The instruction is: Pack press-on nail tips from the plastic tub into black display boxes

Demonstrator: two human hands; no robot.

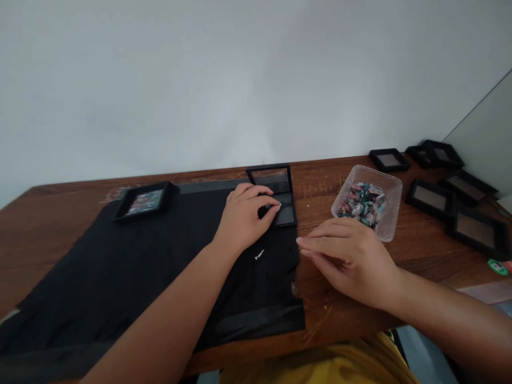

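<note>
My left hand [248, 214] reaches over an open black display case [291, 186] with clear panes. Its thumb and forefinger are pinched together, with a tiny pale speck at their tips that is too small to name. Over the table's bare wood beside the case is my right hand [352, 261], fingers drawn together against the thumb. Whatever it may hold is hidden. A small white scrap [260, 255] lies on the black cloth [160, 266] below my left hand. Just beyond my right hand stands a clear plastic tub [394, 205] with several small wrapped, colourful pieces inside.
On the cloth's far left sits another black case [146, 201] with colourful contents. Several black frames, such as one with a grey pane [430, 198], lie at the right. A wall [240, 80] rises behind the wooden table [320, 181]. A green-and-white item [498, 266] lies by the right edge.
</note>
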